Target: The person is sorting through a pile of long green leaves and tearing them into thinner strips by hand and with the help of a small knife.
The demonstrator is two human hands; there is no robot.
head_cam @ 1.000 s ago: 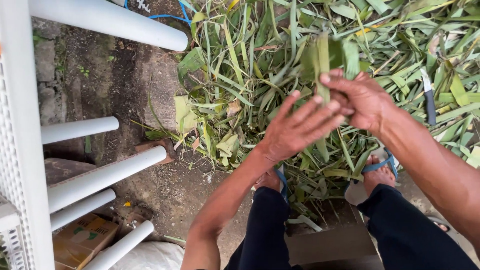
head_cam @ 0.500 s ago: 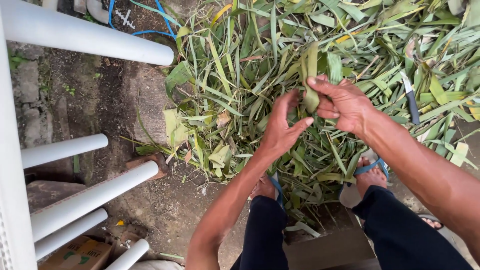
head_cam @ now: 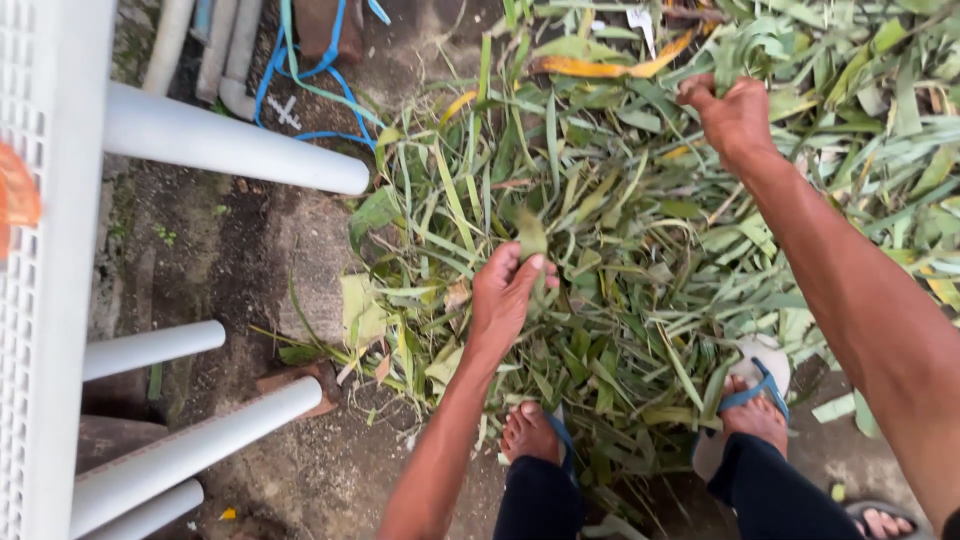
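Green leaf (head_cam: 531, 235) in left hand (head_cam: 505, 295); right hand (head_cam: 733, 115) fisted

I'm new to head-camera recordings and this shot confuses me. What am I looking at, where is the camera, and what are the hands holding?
The camera sits on a person's head and looks straight down, so you see their own arms, legs and feet from above. There is only this one view.

The left hand pinches a short green leaf piece between its fingertips, above a big pile of long green leaves spread on the bare ground. The right hand is stretched further out over the pile with its fingers closed; whether it grips anything I cannot tell.

Below are the person's feet in blue sandals. On the left stands white plastic furniture with round legs, and near the top edge lies a blue cord.
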